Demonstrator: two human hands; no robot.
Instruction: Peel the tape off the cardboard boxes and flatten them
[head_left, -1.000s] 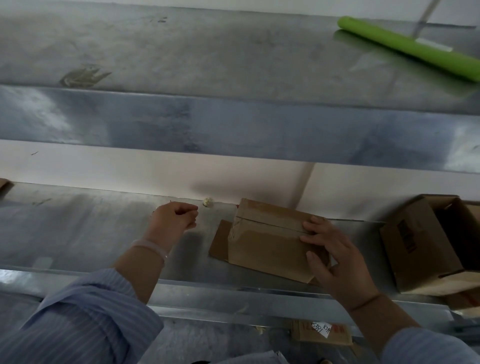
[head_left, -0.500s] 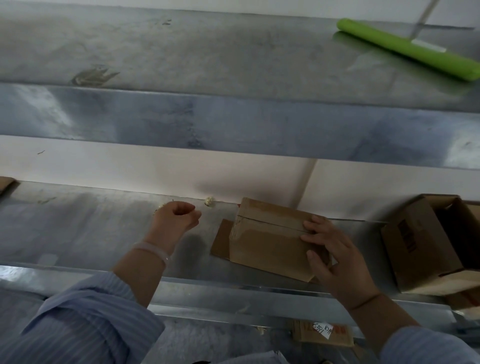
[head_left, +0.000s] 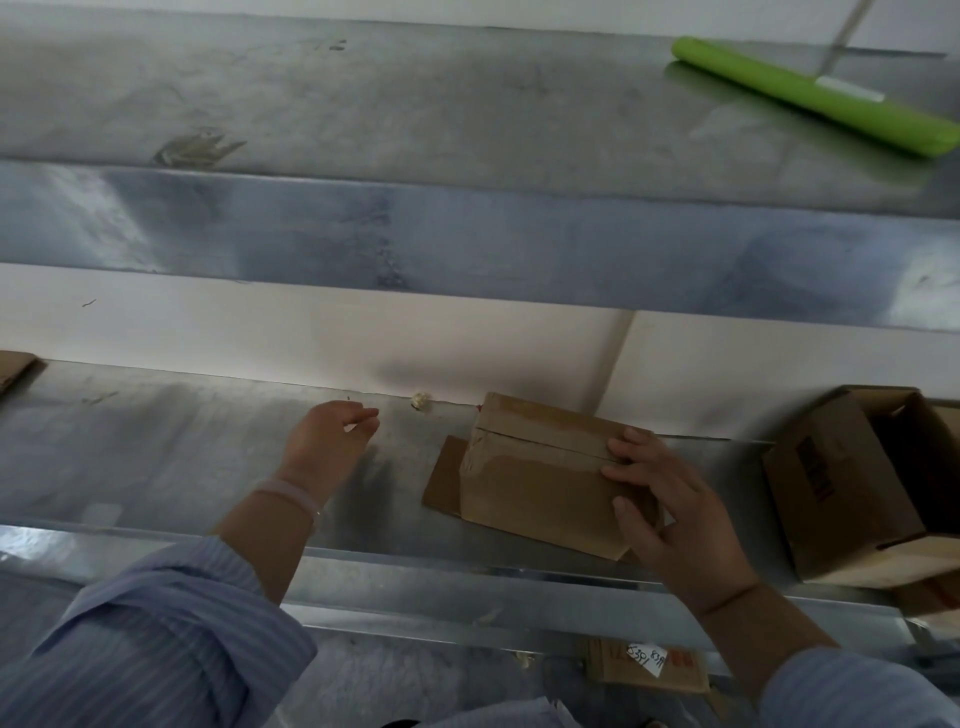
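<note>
Our right hand (head_left: 675, 525) lies flat-fingered on the box's (head_left: 540, 499) right end, pressing it to the tabletop (head_left: 156, 457). To peel well, we should pin that end and draw the tape (head_left: 540, 441) low along the seam. Beyond the box, to its left, our left hand (head_left: 327, 441) hovers, wrist bent, fingertips nearly together; we cannot tell if they pinch anything.

Right hand (head_left: 670, 525) rests on the right end of the cardboard box (head_left: 535, 488). Its fingers (head_left: 631, 439) are straight, tips at the top seam, thumb on the front face. Flat cardboard sheet (head_left: 441, 483) under the box, sticking out left of those fingers. Left hand (head_left: 327, 441) is over the metal shelf (head_left: 156, 457), fingers loosely curled, nothing visible in them. Small pale wad (head_left: 422, 401) just right of the left fingertips. Open box (head_left: 841, 483) well right of the right fingers.
</note>
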